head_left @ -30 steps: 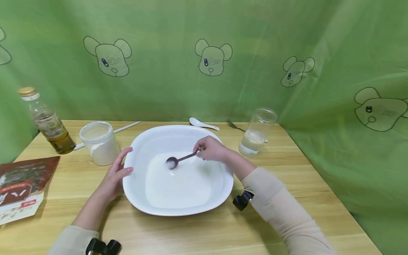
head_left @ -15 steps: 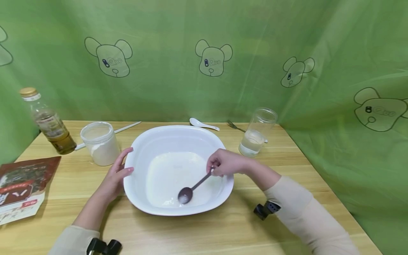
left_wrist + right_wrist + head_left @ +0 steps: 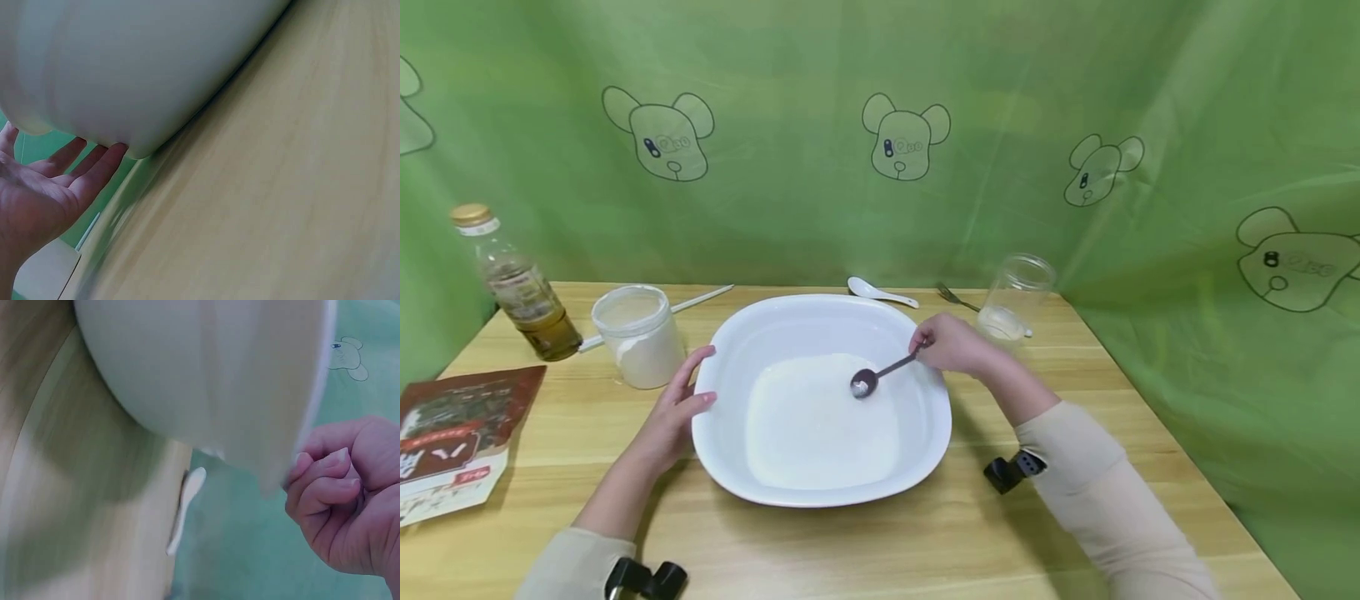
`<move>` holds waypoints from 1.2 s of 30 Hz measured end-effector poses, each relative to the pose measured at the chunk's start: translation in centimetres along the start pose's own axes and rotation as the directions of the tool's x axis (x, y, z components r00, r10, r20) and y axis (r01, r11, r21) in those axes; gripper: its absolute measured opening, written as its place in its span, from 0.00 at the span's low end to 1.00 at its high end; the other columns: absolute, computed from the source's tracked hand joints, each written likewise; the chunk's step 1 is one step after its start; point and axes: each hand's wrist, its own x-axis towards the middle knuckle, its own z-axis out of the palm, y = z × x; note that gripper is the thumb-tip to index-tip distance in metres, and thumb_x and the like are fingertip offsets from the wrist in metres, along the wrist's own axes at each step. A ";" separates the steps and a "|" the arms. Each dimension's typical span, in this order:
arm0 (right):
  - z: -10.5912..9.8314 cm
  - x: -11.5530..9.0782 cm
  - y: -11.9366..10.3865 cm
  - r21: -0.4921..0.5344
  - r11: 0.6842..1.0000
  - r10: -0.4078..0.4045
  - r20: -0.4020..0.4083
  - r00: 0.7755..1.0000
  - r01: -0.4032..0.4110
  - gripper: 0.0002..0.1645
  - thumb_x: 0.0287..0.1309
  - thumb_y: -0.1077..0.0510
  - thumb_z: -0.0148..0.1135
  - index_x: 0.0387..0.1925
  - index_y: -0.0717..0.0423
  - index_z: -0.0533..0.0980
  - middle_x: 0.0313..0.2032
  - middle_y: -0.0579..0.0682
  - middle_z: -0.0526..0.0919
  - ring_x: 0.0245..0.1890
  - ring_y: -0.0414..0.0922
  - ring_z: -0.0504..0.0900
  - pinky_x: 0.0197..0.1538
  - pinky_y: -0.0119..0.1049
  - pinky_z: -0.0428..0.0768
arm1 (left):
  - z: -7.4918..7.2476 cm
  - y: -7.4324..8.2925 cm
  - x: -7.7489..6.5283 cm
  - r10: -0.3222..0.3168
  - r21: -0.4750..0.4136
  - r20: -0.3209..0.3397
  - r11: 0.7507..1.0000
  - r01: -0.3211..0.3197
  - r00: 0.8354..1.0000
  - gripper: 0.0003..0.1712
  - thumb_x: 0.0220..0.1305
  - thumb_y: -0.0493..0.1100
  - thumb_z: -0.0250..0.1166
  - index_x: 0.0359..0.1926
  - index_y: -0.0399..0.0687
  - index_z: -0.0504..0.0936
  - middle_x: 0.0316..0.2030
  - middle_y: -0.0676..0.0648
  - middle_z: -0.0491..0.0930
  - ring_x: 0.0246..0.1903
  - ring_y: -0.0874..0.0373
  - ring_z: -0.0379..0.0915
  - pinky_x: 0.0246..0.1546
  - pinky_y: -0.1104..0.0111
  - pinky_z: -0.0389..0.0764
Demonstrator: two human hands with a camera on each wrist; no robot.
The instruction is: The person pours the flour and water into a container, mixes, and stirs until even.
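A white basin with a thin layer of white, milky contents in its bottom stands in the middle of the table. My left hand holds its left rim; in the left wrist view that hand's fingertips touch the outer wall. At the right rim, my right hand pinches the end of a dark brown spoon. The spoon's bowl, with something whitish in it, is over the basin's inside. In the right wrist view the right hand has curled fingers by the rim, and the spoon is hidden there.
Left of the basin are a jar of white powder, a bottle of amber liquid, a white stick and a red-brown packet. Behind and right are a white spoon, a fork and a glass jar with clear liquid.
My right hand has swept the brown spoon to the near side of the basin, then back up toward the right rim. The left hand has stayed at the left rim.
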 end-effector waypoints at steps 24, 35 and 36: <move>5.4 0.1 -3.9 0.236 0.972 -0.046 0.274 0.961 -0.021 0.07 0.44 0.70 0.55 0.27 0.59 0.77 0.13 0.50 0.71 0.10 0.38 0.62 0.13 0.25 0.59 | 0.1 -0.1 -0.1 0.009 0.021 -0.014 1.000 -0.009 1.000 0.30 0.58 0.36 0.49 0.61 0.59 0.54 0.48 0.42 0.63 0.40 0.56 0.71 0.35 0.60 0.77; 1.4 -1.5 -0.7 0.108 0.994 0.004 0.091 0.996 -0.014 0.08 0.41 0.71 0.53 0.26 0.61 0.76 0.13 0.49 0.70 0.13 0.40 0.66 0.14 0.26 0.61 | 0.2 0.1 -0.1 -0.004 0.013 -0.017 1.000 0.004 1.000 0.30 0.58 0.36 0.49 0.61 0.59 0.54 0.47 0.42 0.64 0.39 0.55 0.72 0.34 0.60 0.77; 1.3 -1.3 -0.7 0.104 0.994 0.017 0.074 0.997 -0.025 0.08 0.41 0.71 0.53 0.26 0.61 0.76 0.13 0.50 0.70 0.13 0.40 0.66 0.15 0.26 0.61 | 0.2 0.1 -0.1 -0.005 0.014 -0.017 1.000 0.005 1.000 0.30 0.58 0.36 0.49 0.61 0.59 0.54 0.47 0.42 0.64 0.39 0.55 0.72 0.34 0.60 0.77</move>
